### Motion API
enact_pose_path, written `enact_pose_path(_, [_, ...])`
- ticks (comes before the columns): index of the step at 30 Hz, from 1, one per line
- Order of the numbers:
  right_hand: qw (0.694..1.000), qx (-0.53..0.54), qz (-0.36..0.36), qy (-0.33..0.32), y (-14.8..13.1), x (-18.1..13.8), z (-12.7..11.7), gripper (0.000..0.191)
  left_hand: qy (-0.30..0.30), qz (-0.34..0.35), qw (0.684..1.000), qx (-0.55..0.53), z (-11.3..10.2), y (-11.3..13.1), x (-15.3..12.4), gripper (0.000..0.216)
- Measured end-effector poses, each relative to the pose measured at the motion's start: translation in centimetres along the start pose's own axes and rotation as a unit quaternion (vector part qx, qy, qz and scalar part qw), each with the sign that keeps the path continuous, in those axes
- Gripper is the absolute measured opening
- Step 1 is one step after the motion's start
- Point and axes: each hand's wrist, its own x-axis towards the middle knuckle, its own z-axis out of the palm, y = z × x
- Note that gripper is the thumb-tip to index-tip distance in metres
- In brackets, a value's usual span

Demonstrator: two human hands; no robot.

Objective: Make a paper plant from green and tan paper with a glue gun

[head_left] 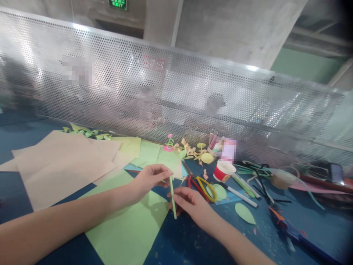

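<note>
Green strip (172,188); left hand (150,179) pinches top; right hand (192,202) holds lower

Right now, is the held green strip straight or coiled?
Straight: the green strip runs unbent from the left hand past the right hand.

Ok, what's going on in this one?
A person's left hand pinches the upper end of a thin green strip, and the right hand holds it lower down. A large green sheet lies below the left forearm. Off to the right are a red-and-white cup and a green leaf-shaped cutout.
</note>
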Motion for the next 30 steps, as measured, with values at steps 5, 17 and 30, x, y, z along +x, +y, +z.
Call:
enact_pose_path(5, [0.998, 0.035, 0.038, -0.025, -0.41, 0.02, -0.49, 0.03, 0.019, -0.024, 0.999, -0.041, -0.11, -0.72, 0.04, 0.023])
enact_pose_path(17, [0.996, 0.056, 0.054, -0.042, -0.02, 0.06, -0.53, 0.03, 0.009, -0.031, 0.996, -0.088, -0.17, -0.62, 0.0, 0.027])
enact_pose_path(30, [0.996, 0.051, 0.062, -0.043, -0.18, -0.03, -0.62, 0.028, 0.023, -0.033, 0.998, -0.052, -0.1, -0.94, 0.22, 0.022])
